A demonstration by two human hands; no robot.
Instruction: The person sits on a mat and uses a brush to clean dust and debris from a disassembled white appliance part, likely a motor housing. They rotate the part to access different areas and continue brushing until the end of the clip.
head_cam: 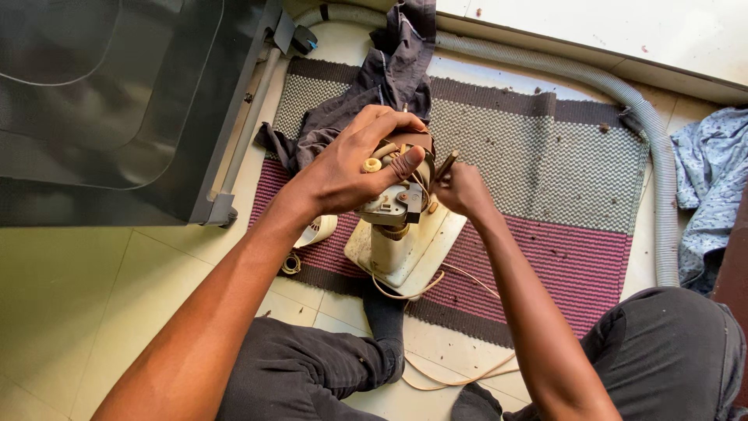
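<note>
My left hand (354, 160) grips the top of a small cream-coloured electric motor unit (399, 204), fingers wrapped over its dark winding and thumb beside a round cream knob. The unit stands upright on a cream plastic base (425, 249) resting on a striped mat (561, 187). My right hand (461, 189) is closed around a slim tool with a brownish handle (446, 165), its tip hidden against the right side of the motor. A thin cream cord (452, 374) runs from the base toward my legs.
A dark grey appliance panel (109, 109) fills the upper left. A grey corrugated hose (647, 132) curves around the mat's far and right sides. A dark cloth (389, 78) lies behind the motor, a blue patterned cloth (713, 179) at right, a cream cover piece (318, 230) at left.
</note>
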